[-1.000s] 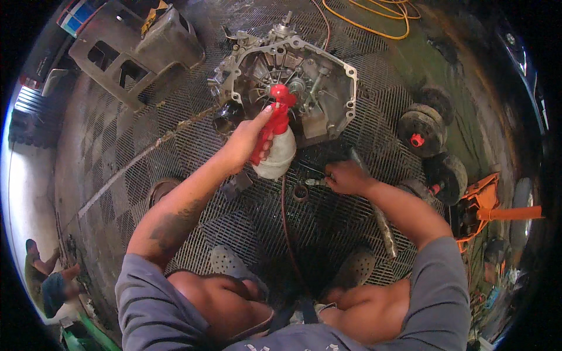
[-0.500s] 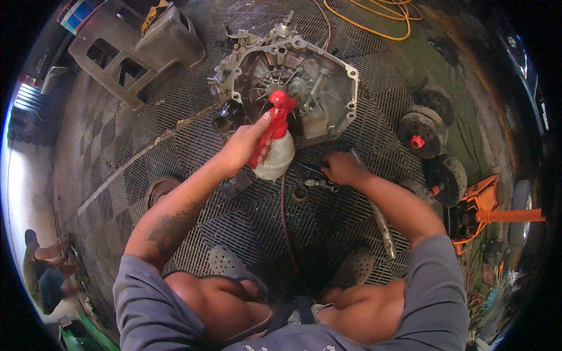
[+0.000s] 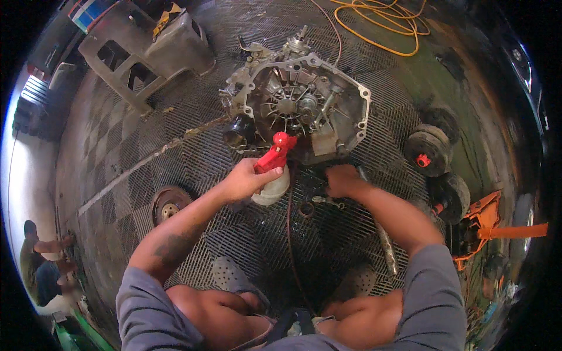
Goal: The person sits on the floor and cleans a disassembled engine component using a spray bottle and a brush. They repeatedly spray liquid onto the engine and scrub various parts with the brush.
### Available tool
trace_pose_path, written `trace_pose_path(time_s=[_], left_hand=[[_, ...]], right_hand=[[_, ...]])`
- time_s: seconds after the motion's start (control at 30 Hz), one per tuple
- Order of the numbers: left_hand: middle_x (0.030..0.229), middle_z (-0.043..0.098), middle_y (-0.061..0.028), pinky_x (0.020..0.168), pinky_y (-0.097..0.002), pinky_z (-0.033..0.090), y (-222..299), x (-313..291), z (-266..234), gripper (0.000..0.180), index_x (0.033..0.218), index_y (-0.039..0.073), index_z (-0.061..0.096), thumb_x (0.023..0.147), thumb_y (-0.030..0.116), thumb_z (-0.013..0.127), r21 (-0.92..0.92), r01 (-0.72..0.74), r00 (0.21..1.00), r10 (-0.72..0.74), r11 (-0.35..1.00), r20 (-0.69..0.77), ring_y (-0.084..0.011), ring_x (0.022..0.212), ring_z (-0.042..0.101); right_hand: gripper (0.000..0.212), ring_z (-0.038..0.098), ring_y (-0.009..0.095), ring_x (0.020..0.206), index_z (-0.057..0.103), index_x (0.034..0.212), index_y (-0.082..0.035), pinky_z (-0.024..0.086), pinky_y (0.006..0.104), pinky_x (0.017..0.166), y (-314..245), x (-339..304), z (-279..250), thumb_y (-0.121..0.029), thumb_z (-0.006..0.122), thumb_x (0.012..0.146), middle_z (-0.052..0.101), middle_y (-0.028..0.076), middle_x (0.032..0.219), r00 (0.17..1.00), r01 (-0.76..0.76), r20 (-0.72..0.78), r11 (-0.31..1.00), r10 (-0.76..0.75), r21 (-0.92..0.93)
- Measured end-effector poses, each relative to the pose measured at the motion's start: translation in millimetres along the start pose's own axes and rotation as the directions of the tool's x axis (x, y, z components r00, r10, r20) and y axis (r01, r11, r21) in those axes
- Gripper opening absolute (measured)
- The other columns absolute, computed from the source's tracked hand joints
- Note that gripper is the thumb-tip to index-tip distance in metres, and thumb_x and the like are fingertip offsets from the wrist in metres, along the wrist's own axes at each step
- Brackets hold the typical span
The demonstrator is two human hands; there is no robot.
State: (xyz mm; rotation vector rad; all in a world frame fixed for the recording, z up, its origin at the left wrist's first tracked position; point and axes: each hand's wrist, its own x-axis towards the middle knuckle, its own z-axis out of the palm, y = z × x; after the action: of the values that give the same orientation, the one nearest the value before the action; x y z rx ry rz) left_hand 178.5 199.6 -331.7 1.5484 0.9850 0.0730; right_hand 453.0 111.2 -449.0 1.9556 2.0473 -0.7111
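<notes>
Left hand (image 3: 243,180) clamped around spray bottle (image 3: 271,175), red trigger head aimed up toward gearbox housing (image 3: 298,111), just in front of housing's near edge. Right hand (image 3: 341,180) fingers curled, resting low on grated floor mat (image 3: 193,158) beside housing; whether gripping anything cannot be told. Small ring (image 3: 306,209) on mat between both hands. Long metal bar (image 3: 383,243) lying under right forearm. Brake disc (image 3: 168,203) left of left forearm. 2 dark wheels (image 3: 427,153) and orange jack (image 3: 483,219) at right. Orange cable (image 3: 386,23) coiled beyond housing.
</notes>
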Motion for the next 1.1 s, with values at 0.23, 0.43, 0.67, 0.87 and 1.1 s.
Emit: trace_pose_path(time_s=[0.23,0.43,0.67,0.87,1.1], left_hand=[[0.06,0.048,0.0011,0.047,-0.026,0.037,5.6,2.5,-7.8,0.054,0.075,0.005,0.054,0.096,0.055,0.052,-0.22,-0.057,0.998,0.058,0.974,0.002,-0.0087,0.05,0.045],[0.058,0.051,-0.0011,0.046,-0.0261,0.037,19.1,13.1,-12.4,0.056,0.074,0.006,0.055,0.1,0.053,0.039,-0.275,-0.135,0.989,0.146,0.952,0.023,-0.0111,0.047,0.048],[0.058,0.051,-0.0013,0.047,-0.0261,0.038,34.2,13.8,-2.3,0.056,0.072,0.007,0.054,0.1,0.054,0.039,-0.265,-0.094,0.995,0.101,0.96,0.015,-0.0117,0.047,0.049],[0.057,0.051,-0.0005,0.045,-0.0258,0.038,31.3,8.4,-8.4,0.058,0.07,0.008,0.054,0.096,0.06,0.046,-0.244,-0.066,0.996,0.05,0.968,-0.07,-0.0109,0.047,0.049],[0.057,0.052,0.0013,0.043,-0.0256,0.038,23.2,6.6,-9.0,0.047,0.075,0.006,0.061,0.089,0.05,0.067,-0.114,-0.05,0.994,0.039,0.992,-0.104,-0.0082,0.047,0.049]], right_hand=[[0.036,0.066,0.039,0.089,0.066,0.102,-0.006,0.053,0.0483,0.078,-9.5,-60.8,-87.5,-0.031,0.067,0.076,0.068,0.019,0.092,0.998,0.017,-0.057,1.0,-0.016,0.011],[0.022,0.062,0.038,0.085,0.061,0.097,-0.005,0.051,0.0477,0.081,-10.7,-66.9,-137.2,-0.018,0.065,0.08,0.063,0.019,0.085,0.718,0.224,-0.685,0.973,-0.125,0.058],[0.021,0.061,0.039,0.085,0.058,0.093,-0.001,0.05,0.0471,0.077,12.5,-5.3,-120.9,-0.011,0.068,0.077,0.062,0.018,0.086,0.616,0.213,-0.746,0.966,-0.251,-0.148],[0.024,0.061,0.04,0.089,0.058,0.09,-0.001,0.049,0.0476,0.078,7.1,2.8,-125.9,-0.011,0.07,0.072,0.062,0.02,0.088,0.714,0.189,-0.671,0.977,-0.203,-0.095],[0.031,0.062,0.037,0.094,0.059,0.092,0.0,0.051,0.0455,0.082,1.0,0.5,-130.4,-0.012,0.072,0.066,0.064,0.019,0.093,0.818,0.118,-0.551,0.985,-0.166,-0.122]])
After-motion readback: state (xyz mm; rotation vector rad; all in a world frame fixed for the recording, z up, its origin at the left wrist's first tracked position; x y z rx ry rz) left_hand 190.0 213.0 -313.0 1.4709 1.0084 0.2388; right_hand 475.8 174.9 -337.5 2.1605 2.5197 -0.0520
